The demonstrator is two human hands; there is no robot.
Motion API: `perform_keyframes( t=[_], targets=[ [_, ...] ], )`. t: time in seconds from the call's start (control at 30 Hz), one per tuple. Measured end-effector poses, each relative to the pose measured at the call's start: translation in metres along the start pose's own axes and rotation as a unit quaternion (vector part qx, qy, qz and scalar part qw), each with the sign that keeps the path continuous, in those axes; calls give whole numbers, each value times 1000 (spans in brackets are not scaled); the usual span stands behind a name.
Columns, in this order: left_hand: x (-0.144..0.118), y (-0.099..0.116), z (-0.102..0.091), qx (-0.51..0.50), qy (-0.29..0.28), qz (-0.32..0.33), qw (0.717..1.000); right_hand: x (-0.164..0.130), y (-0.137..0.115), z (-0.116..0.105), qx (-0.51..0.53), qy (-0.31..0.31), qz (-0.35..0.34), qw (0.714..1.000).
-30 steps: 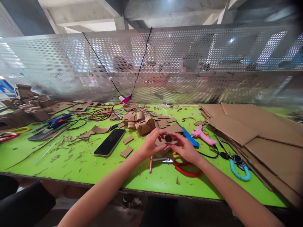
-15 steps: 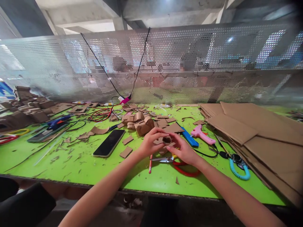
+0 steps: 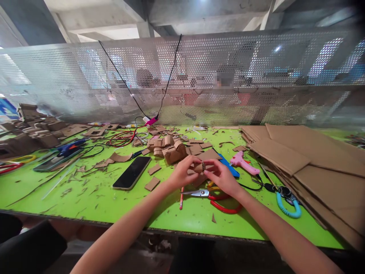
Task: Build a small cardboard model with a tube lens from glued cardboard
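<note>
Between my two hands is a small rolled piece of cardboard (image 3: 199, 167). My left hand (image 3: 184, 171) pinches it from the left, thumb below and fingers above. From the right, the fingertips of my right hand (image 3: 222, 176) close on its other side. Under and in front of my hands lie scissors (image 3: 203, 193) with red and yellow handles, beside a pencil (image 3: 181, 199). Just behind my left hand stands a cardboard model (image 3: 174, 151) made of rounded and boxy parts. A blue tool (image 3: 232, 169) lies partly hidden behind my right hand.
A phone (image 3: 132, 173) lies left of my hands. On the right are a pink glue gun (image 3: 244, 163), a turquoise coil (image 3: 288, 209) and stacked cardboard sheets (image 3: 322, 160). Cardboard models (image 3: 34, 131) crowd the far left. A perforated metal screen (image 3: 199, 76) stands behind the green table (image 3: 108, 207).
The cardboard piece has turned in my fingers, so its hollow end no longer faces me. Both hands have closed in around it and stay at nearly the same spot.
</note>
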State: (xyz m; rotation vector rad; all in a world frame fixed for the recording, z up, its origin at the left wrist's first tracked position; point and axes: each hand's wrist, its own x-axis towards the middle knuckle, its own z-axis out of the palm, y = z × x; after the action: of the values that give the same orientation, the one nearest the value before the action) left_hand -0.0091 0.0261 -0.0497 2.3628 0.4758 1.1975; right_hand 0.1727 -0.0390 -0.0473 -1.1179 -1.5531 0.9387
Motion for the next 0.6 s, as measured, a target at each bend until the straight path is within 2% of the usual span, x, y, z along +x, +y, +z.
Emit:
perform_keyframes(
  t=[0.1,0.27,0.37,0.4,0.53,0.6],
  targets=[
    [-2,-3,2,43,-24,43,998,0,0,1,9,4,13,1000],
    [0,-4,-3,176,-42,87,980,-2,4,5,20,-5,8,1000],
    [4,-11,-19,264,-68,141,952,-1,7,4,-33,26,-21,999],
    [5,-15,-27,282,-60,156,945,-1,8,3,-50,41,-30,997],
    [5,-39,-56,290,-29,134,947,0,5,-1,-87,68,-49,993],
    [3,-50,-64,329,-47,119,936,-1,3,-1,-96,53,-56,992]
  ],
)
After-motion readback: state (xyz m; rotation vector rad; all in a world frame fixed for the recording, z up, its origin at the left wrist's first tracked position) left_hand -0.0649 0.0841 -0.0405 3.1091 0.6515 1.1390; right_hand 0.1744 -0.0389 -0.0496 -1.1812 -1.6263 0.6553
